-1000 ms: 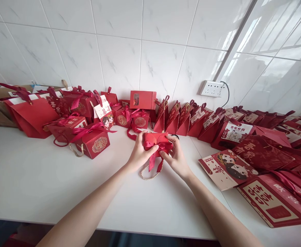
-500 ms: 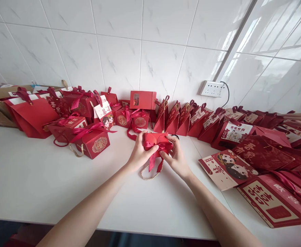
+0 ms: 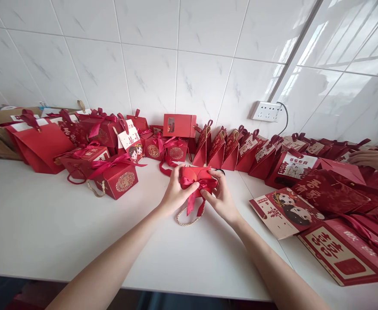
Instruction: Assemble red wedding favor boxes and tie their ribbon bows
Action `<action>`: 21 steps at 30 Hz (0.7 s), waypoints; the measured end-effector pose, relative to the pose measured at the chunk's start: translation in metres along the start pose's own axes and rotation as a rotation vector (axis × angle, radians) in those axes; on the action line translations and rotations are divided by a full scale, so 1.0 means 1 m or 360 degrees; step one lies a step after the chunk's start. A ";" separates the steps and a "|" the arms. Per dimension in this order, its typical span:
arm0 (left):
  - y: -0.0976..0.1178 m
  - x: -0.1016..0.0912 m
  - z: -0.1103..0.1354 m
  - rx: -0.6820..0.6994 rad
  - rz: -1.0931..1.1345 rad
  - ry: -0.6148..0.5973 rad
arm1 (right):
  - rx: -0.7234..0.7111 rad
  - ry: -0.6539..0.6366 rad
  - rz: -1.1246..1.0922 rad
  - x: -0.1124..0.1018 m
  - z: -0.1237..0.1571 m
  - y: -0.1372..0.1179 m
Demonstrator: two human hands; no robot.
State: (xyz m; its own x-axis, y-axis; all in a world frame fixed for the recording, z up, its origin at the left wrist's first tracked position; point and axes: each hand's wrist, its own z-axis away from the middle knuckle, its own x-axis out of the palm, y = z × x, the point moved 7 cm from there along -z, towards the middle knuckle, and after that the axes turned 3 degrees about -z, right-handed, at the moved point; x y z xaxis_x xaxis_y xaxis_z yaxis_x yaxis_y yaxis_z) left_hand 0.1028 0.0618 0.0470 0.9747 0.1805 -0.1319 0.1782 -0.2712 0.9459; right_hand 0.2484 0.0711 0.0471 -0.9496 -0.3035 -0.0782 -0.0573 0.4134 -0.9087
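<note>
1. The counter [image 3: 79, 224] is white and bare at its near edge. Both forearms reach across it, which puts the work at its middle, well apart from the stock on either side.
2. A cord handle [image 3: 189, 220] lies slack on the counter, looped toward the person. It appears to be left loose so that it stays out from under the fingers.
3. The left hand [image 3: 176, 193] is closed around the left end of a small red box [image 3: 197, 174], with its thumb laid on top. This grip seems to steady the box against the counter.
4. The right hand [image 3: 223, 198] is at the box's right end. Its thumb and forefinger pinch narrowly on the ribbon [image 3: 197, 187], whose tails hang down the front.
5. Flat cartons [image 3: 284, 211] lie overlapping to the right, within reach.
6. Bowed boxes [image 3: 117, 178] stand grouped to the left.
7. Pointed bags [image 3: 227, 148] lean in a row against the tiled wall, so each one props the next.
8. Another person's hand [image 3: 373, 161] rests on the far-right stock. Whether it grips anything cannot be told.
9. A socket [image 3: 266, 111] is mounted on the wall above.
</note>
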 end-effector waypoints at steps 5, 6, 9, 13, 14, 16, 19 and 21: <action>0.000 0.000 0.000 -0.0011 -0.0022 -0.0017 | 0.0004 0.0002 0.0002 0.000 0.000 -0.001; 0.000 0.000 0.000 -0.0013 -0.0016 -0.0018 | 0.0000 0.0003 0.0007 0.000 0.000 -0.001; 0.000 0.001 0.000 -0.0012 -0.0006 -0.0019 | -0.0008 0.0007 0.0010 0.000 0.000 -0.002; 0.000 0.000 0.001 -0.0009 -0.0015 0.0002 | 0.0000 0.0026 0.0010 0.000 0.000 -0.001; 0.000 0.000 0.001 -0.0009 -0.0023 0.0014 | 0.0000 0.0035 0.0011 -0.001 0.000 0.000; -0.001 -0.001 0.001 -0.0006 -0.0043 0.0040 | -0.0008 0.0044 0.0005 -0.001 0.001 0.000; -0.001 -0.001 0.001 0.0001 -0.0065 0.0052 | -0.0018 0.0041 -0.0026 -0.002 0.001 -0.001; -0.001 -0.001 0.001 0.0003 -0.0072 0.0052 | -0.0013 0.0038 -0.0052 -0.002 0.001 -0.001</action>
State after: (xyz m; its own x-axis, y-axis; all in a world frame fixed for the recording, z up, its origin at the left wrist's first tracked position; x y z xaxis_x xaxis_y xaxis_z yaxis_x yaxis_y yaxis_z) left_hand 0.1017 0.0609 0.0460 0.9607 0.2234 -0.1648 0.2224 -0.2641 0.9385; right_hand 0.2507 0.0704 0.0475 -0.9542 -0.2965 -0.0385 -0.0909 0.4103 -0.9074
